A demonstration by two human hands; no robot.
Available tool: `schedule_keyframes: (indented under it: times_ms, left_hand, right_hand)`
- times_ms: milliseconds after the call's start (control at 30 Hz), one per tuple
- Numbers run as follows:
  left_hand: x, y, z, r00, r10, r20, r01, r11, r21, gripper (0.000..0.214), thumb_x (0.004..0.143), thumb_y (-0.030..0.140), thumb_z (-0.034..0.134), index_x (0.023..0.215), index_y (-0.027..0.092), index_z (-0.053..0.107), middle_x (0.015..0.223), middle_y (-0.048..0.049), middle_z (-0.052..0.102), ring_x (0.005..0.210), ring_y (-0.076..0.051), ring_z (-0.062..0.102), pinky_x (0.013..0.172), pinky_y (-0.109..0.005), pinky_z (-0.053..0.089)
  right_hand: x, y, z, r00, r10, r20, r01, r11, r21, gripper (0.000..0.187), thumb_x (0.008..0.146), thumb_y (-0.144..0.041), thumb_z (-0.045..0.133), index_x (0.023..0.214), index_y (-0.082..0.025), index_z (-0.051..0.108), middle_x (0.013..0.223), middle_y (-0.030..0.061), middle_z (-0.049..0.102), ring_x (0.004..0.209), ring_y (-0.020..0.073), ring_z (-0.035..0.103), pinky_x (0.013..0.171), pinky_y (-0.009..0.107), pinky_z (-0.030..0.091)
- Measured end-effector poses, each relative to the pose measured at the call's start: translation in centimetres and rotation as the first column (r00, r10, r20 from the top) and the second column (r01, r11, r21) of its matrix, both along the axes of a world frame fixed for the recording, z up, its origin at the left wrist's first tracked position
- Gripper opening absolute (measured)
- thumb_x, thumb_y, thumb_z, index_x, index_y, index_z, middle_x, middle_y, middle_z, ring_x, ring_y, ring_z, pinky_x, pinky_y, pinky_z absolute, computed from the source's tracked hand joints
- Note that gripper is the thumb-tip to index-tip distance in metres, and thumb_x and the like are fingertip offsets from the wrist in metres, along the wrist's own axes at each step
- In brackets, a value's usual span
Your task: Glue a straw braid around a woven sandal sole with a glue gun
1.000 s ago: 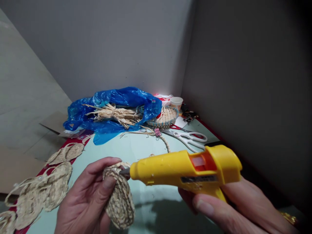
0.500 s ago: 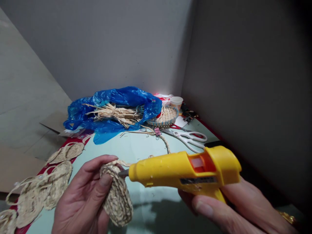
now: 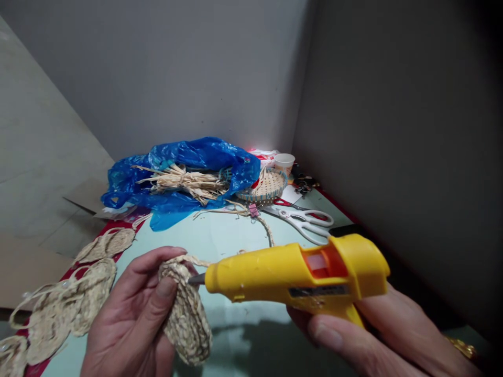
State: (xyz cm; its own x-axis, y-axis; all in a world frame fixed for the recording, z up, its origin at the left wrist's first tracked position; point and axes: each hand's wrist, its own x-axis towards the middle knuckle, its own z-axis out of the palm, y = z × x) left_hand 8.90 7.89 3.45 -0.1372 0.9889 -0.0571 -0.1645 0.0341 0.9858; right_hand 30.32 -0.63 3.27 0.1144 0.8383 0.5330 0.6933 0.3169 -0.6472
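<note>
Two-handed gluing, by the look of it, right at the point of laying glue. Grips a woven straw sole point(image 3: 187, 319) in the left hand point(image 3: 126, 319), thumb and fingers clamped on its upper end, holding it on edge above the bench point(image 3: 220, 238) rather than resting on it. Grips a yellow glue gun point(image 3: 275, 272) in the right hand point(image 3: 373, 337), fingers closed round the handle, with the nozzle point(image 3: 195, 279) aimed left and meeting the sole's top rim just beside the thumb; no glue bead to be made out. Farther back on the bench: white-handled scissors point(image 3: 304, 221), a small woven basket point(image 3: 268, 186), a straw bundle point(image 3: 184, 182) lying on a blue plastic bag point(image 3: 204, 154). At the left edge: more woven soles with straps point(image 3: 78, 301). Next, probably calls for a gentle trigger squeeze, a steady tip drawn along the rim, and a thumb kept clear of the hot nozzle and fresh glue.
</note>
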Motion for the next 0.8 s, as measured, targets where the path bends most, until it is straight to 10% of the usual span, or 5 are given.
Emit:
schedule_keyframes:
  times_ms: [400, 800]
  left_hand:
    - [0.2, 0.1, 0.2, 0.994, 0.044, 0.103, -0.043, 0.999, -0.015, 0.049, 0.044, 0.043, 0.094, 0.088, 0.031, 0.076, 0.078, -0.0004, 0.074, 0.063, -0.020, 0.070, 0.051, -0.024, 0.060]
    - [0.3, 0.6, -0.1, 0.989, 0.071, 0.128, -0.075, 0.997, 0.030, 0.045, 0.047, 0.041, 0.093, 0.087, 0.028, 0.077, 0.073, -0.0033, 0.075, 0.060, -0.017, 0.069, 0.051, -0.021, 0.058]
  right_hand:
    - [0.0, 0.0, 0.1, 0.999, 0.001, 0.042, -0.006, 0.995, 0.101, 0.019, 0.091, -0.051, 0.062, 0.103, -0.045, 0.075, 0.078, -0.0122, 0.080, 0.055, 0.0118, 0.075, 0.043, 0.006, 0.053]
    - [0.3, 0.5, 0.5, 0.999, 0.035, -0.025, -0.038, 0.995, -0.091, 0.029, 0.087, -0.058, 0.060, 0.090, -0.036, 0.079, 0.070, -0.0067, 0.078, 0.056, 0.0154, 0.075, 0.043, 0.010, 0.055]
